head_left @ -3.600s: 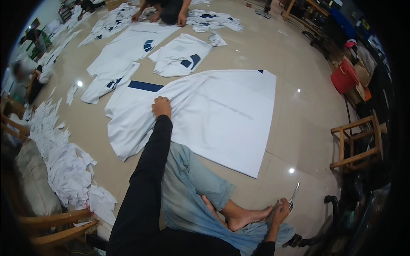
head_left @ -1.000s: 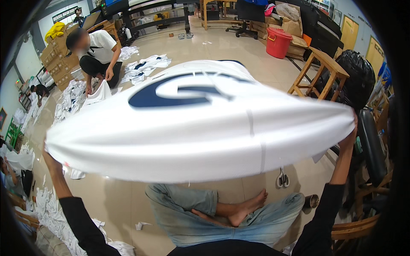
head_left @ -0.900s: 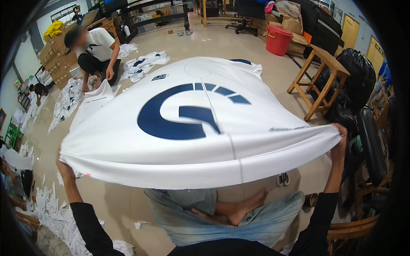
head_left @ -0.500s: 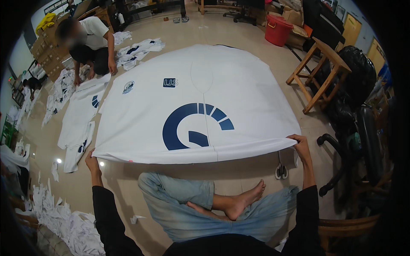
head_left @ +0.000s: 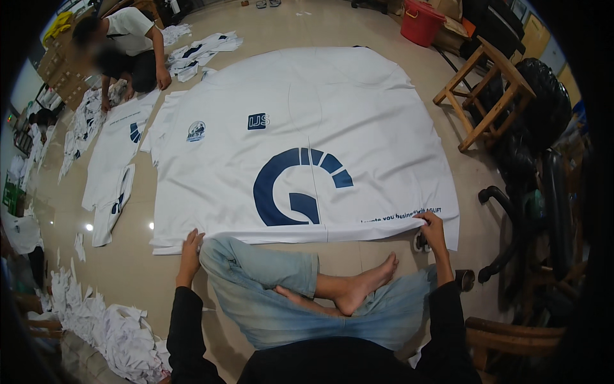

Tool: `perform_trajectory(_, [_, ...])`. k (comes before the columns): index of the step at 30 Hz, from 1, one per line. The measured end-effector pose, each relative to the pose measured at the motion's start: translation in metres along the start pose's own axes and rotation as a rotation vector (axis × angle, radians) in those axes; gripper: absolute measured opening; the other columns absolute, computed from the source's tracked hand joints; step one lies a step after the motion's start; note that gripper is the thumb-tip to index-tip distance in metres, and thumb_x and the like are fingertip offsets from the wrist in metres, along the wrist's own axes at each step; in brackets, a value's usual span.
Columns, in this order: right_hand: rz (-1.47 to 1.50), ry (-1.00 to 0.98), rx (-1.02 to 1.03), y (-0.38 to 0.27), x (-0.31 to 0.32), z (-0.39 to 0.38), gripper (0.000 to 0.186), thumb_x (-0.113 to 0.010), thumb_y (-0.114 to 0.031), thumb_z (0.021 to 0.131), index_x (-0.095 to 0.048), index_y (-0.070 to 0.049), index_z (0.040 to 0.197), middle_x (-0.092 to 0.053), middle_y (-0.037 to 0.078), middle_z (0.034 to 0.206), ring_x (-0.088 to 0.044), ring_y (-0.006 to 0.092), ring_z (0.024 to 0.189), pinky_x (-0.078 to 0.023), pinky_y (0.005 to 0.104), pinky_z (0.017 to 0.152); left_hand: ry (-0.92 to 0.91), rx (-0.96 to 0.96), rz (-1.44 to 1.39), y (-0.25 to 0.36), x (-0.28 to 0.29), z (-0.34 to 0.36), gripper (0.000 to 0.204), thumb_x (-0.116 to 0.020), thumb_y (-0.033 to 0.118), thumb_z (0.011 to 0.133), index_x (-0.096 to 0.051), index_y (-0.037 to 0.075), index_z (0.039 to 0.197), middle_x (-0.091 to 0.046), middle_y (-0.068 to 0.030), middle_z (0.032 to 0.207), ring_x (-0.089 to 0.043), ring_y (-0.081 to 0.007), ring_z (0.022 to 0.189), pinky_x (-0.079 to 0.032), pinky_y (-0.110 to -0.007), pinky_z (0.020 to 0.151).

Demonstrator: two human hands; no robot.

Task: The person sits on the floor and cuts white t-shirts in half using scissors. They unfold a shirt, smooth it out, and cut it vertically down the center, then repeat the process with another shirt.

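Observation:
A large white fabric sheet (head_left: 377,147) lies spread on the floor in front of my crossed legs, printed with a dark blue ring-shaped emblem and smaller marks. Cut lines run through it, and its layers show along the left side. My left hand (head_left: 190,248) pinches the near edge beside my knee. Farther right, my right hand (head_left: 435,229) grips the same edge between thumb and fingers, where the cloth folds up slightly. A pair of scissors (head_left: 419,243) lies beneath the sheet near my right hand, mostly covered.
At the far left another person (head_left: 131,51) crouches over printed white pieces (head_left: 118,141). White scraps (head_left: 105,326) are heaped at the near left. To the right stand a wooden stool (head_left: 486,93), black bags (head_left: 540,96) and a chair base (head_left: 499,211). A red bucket (head_left: 422,22) is farther back.
The fabric's near edge has come down and is less taut, with wrinkles across the sheet. Both hands have moved inward, the left more. Lettering now shows near my right hand.

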State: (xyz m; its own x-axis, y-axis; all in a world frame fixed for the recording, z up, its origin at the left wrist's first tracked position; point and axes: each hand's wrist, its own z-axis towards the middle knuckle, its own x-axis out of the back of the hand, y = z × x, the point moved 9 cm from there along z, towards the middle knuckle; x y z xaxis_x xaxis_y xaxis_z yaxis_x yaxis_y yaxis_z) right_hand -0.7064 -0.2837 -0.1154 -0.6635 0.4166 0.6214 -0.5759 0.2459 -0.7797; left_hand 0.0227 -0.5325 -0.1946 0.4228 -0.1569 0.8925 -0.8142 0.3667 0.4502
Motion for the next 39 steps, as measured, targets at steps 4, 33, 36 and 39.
perform_trajectory(4, [-0.009, 0.139, -0.044, -0.010, 0.031, 0.005, 0.031, -0.051, 0.006, 0.076, -0.069, 0.003, 0.101, -0.068, 0.007, 0.090, -0.060, 0.0135, 0.083, -0.046, 0.0257, 0.077, 0.154, -0.029, -0.028, 0.019, 0.007, -0.007, 0.030, -0.062, 0.003, 0.083, -0.065, 0.001, 0.113, -0.062, -0.0199, 0.124, -0.056, -0.0364, 0.119, -0.042, -0.043, 0.103])
perform_trajectory(33, [0.322, -0.070, -0.190, -0.066, 0.151, -0.078, 0.018, -0.064, -0.017, 0.091, -0.067, -0.001, 0.097, -0.067, 0.002, 0.090, -0.061, 0.0119, 0.087, -0.045, 0.0270, 0.084, 0.157, 0.215, -0.698, 0.096, 0.210, -0.070, 0.008, -0.069, 0.009, 0.085, -0.063, 0.005, 0.083, -0.055, 0.0037, 0.075, -0.049, -0.0067, 0.073, -0.036, -0.024, 0.070])
perform_trajectory(36, [0.313, 0.012, -0.175, -0.066, 0.166, -0.069, 0.023, -0.061, -0.021, 0.093, -0.065, 0.000, 0.103, -0.065, 0.002, 0.095, -0.058, 0.0107, 0.091, -0.042, 0.0257, 0.085, 0.133, 0.187, -0.601, 0.102, 0.237, -0.052, 0.012, -0.071, 0.013, 0.083, -0.062, 0.005, 0.080, -0.053, 0.0038, 0.074, -0.049, -0.0074, 0.074, -0.035, -0.024, 0.071])
perform_trajectory(39, [0.167, 0.053, -0.145, -0.073, 0.170, -0.040, 0.029, -0.059, -0.026, 0.096, -0.063, -0.001, 0.112, -0.061, 0.000, 0.102, -0.054, 0.0085, 0.096, -0.039, 0.0227, 0.085, 0.114, 0.201, -0.458, 0.101, 0.241, -0.017, 0.018, -0.072, 0.018, 0.084, -0.062, 0.004, 0.080, -0.052, 0.0040, 0.074, -0.048, -0.0082, 0.073, -0.034, -0.024, 0.070])
